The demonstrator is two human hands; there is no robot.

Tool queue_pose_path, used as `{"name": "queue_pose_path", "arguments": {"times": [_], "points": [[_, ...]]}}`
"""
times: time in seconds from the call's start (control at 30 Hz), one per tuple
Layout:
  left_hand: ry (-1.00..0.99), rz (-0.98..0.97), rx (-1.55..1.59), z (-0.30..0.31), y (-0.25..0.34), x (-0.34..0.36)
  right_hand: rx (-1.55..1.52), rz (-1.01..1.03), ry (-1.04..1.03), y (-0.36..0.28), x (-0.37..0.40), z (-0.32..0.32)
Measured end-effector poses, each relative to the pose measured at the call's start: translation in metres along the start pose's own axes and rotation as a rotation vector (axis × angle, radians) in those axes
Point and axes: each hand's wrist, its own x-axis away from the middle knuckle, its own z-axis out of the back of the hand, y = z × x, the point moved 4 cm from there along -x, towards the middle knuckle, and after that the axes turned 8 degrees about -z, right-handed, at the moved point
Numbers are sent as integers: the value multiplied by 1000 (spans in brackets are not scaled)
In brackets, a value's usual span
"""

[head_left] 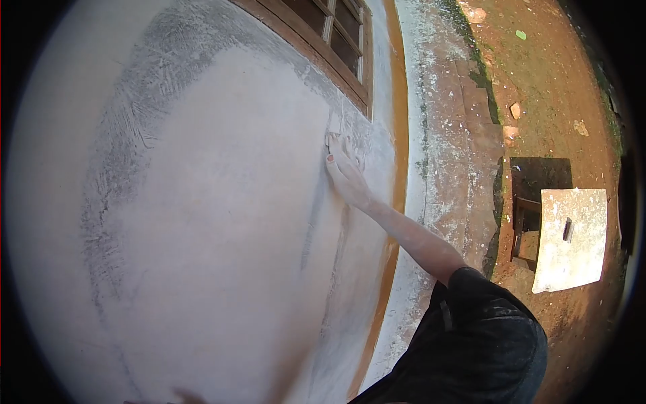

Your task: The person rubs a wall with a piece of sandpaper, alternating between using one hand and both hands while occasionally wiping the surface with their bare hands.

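My right hand [346, 174] presses against the whitish wall [229, 182], just below the corner of the window frame in this view. Its fingers are bent and the thumb lies along the near side. A thin dark edge shows by the fingertips, but I cannot make out what is held. Pale dust coats the hand and forearm, and a black sleeve [471, 343] covers the upper arm. Around the hand the surface has grey, streaky patches. My left hand cannot be made out; blurred brownish shapes lie at the bottom edge.
A wooden window frame [369, 60] with panes borders the wall above. An ochre band [398, 135] runs along it, beside a stained ledge [457, 121]. On the reddish ground [538, 87], a stool [521, 229] bears a pale board [579, 266] with a small dark object [568, 229].
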Motion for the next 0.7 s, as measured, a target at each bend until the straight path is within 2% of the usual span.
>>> {"name": "queue_pose_path", "arguments": {"times": [0.13,0.17,0.27,0.33,0.37,0.43,0.5,0.53,0.6,0.67,0.7], "points": [[13,72,42,-3,1,7,-366,-40,253,20,-82,0],[-3,77,72,-1,-4,7,-389,-45,233,16,-84,-7],[90,-30,-83,-12,-26,21,-194,-239,372,27,-97,13],[96,-13,-89,-25,-32,24,-46,-43,613,26,-93,15],[99,11,-106,-26,-36,27,-58,-41,599,26,-90,14],[90,28,-157,-27,-33,28,-313,-108,522,45,-84,29],[82,34,-178,-25,-20,23,-246,-39,601,62,-45,56],[66,38,-178,-26,-8,23,-305,-120,514,85,-19,67],[-64,168,63,-34,32,29,-336,-286,361,119,57,103],[-148,69,281,-38,109,25,-413,-450,217,178,143,138],[-132,20,424,-33,157,15,-158,-449,188,201,184,168]]}}
